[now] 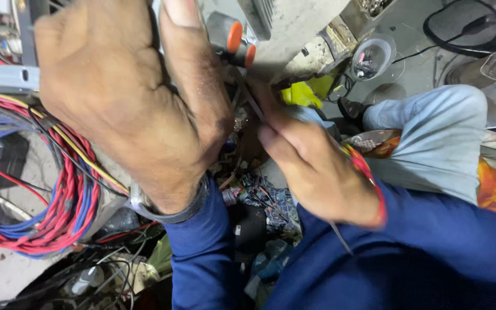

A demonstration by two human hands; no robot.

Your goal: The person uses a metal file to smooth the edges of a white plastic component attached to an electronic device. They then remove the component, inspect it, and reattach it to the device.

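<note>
Nearest: left hand [127, 97], back toward the camera, fingers curled together around the orange-and-grey grips of pliers [233, 40]; what the plier tips bite, hidden behind the hand. Just right of it, right hand [317, 172], pinched shut on a thin grey cable tie [254, 103], its tail running down past the wrist. Both hands nearly touching, meeting over a tangle of small parts below a pale grey machine housing [294, 28].

Step in hand, by the look of it: tightening or trimming that tie at the joint. Next move likely calling for steady tension from the right and a close, careful squeeze from the left, clear of the wiring.

Left, farther out: coiled red, blue and yellow wires [58, 195]. Beyond, right: bent knee in pale trousers [431, 138], small clear tub of bits [371, 57] on the floor.
</note>
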